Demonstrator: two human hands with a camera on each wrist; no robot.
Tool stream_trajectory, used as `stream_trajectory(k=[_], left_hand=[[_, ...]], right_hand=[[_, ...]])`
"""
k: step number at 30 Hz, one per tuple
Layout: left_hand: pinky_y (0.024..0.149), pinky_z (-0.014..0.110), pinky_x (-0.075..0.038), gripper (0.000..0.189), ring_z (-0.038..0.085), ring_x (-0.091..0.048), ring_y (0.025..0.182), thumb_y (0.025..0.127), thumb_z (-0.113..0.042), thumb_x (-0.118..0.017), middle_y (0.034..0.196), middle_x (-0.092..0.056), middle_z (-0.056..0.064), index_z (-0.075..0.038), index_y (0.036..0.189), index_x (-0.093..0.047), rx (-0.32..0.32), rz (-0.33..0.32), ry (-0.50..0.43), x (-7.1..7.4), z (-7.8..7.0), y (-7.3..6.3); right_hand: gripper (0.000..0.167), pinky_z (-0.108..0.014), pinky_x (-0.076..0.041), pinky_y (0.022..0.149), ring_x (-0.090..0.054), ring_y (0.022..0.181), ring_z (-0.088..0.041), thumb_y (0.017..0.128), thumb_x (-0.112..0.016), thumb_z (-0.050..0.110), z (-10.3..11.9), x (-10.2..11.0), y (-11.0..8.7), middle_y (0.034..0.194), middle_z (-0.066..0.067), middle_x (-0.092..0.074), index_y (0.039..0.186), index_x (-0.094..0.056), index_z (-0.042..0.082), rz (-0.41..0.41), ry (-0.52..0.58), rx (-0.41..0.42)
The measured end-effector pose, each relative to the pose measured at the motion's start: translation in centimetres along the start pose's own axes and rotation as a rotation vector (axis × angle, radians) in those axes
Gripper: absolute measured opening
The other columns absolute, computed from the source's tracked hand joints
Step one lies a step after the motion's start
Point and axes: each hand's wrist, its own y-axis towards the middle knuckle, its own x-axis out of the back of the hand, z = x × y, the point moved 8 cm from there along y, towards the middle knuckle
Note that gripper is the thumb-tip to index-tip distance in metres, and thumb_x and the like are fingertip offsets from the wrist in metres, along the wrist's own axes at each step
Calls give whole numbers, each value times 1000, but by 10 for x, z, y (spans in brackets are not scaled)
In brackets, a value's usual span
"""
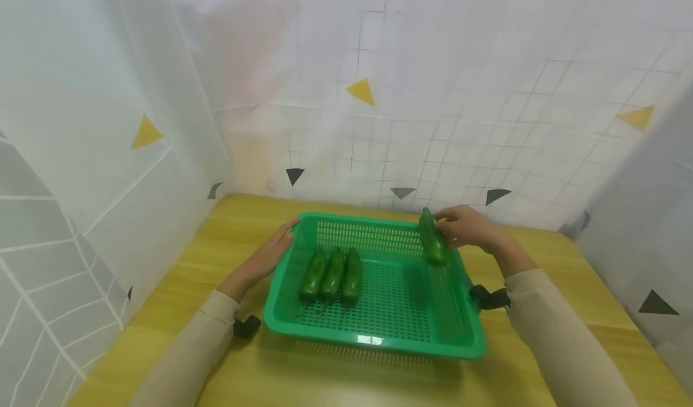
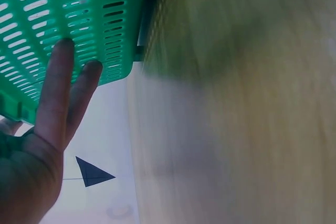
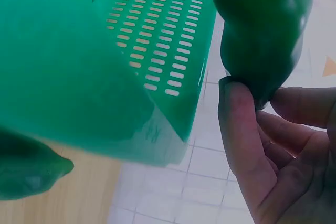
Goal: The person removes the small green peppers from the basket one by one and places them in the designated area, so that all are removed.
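My right hand (image 1: 468,225) pinches a glossy green pepper (image 1: 433,238) with thumb and fingertips at its narrow end, over the far right corner of a green plastic basket (image 1: 373,345). Seen from the right wrist, the held pepper (image 3: 262,30) hangs above the fingertips, its stem end towards the camera. Three more green peppers (image 1: 332,281) lie side by side in the basket's left half, stems towards me. At the basket's far left corner, my left hand (image 1: 267,253) rests; in the left wrist view two straight fingers (image 2: 58,87) lie spread against the slotted outer wall.
The basket stands on a yellow wooden table (image 1: 206,275). White sheeting with triangles and grid lines (image 1: 335,130) encloses the back and sides. Part of a green pepper (image 3: 26,169) shows low in the right wrist view. Dark devices (image 1: 489,297) sit at both wrists.
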Motion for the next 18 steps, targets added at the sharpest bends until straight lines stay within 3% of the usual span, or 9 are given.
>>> stream_trajectory(k=[18], left_hand=[[118,63,-14,54,37,-13,152,113,-39,-27,168,-15,11,-21,163,-19,1,3,-35,1,2,2]], right_hand=[[44,-44,-60,79,-71,97,-36,107,-48,8,-15,16,-12,115,-32,-65,140,-43,-21,-26,15,-7]])
